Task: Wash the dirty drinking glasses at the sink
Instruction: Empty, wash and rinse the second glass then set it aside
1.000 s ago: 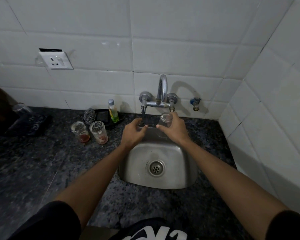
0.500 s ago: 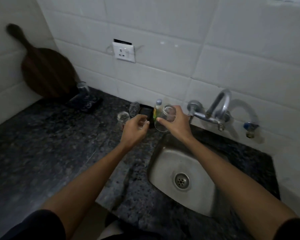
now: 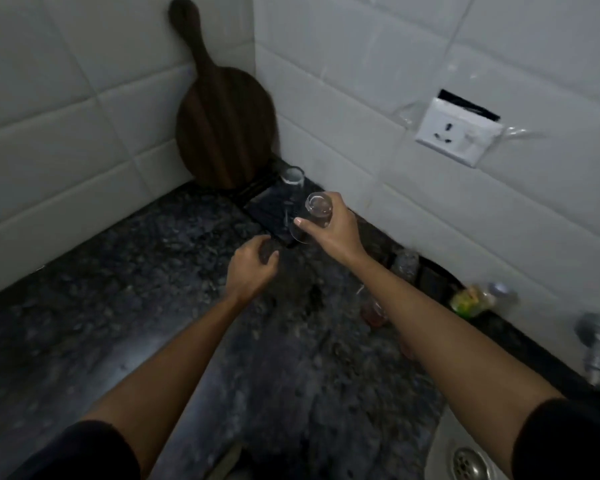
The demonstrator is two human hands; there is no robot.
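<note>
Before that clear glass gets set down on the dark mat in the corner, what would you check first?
1. Grip: the right hand holds the clear drinking glass with fingers round its side: ok.
2. Glass attitude: tilted, base towards the camera, not yet turned down flat: not ok.
3. Landing spot: the dark draining mat shows bare surface in front of the upturned glass already on it: ok.
4. Left hand: holds nothing, hangs near the mat's edge, close to the path: cannot tell.
5. Glass clean inside: too blurred: cannot tell.
</note>
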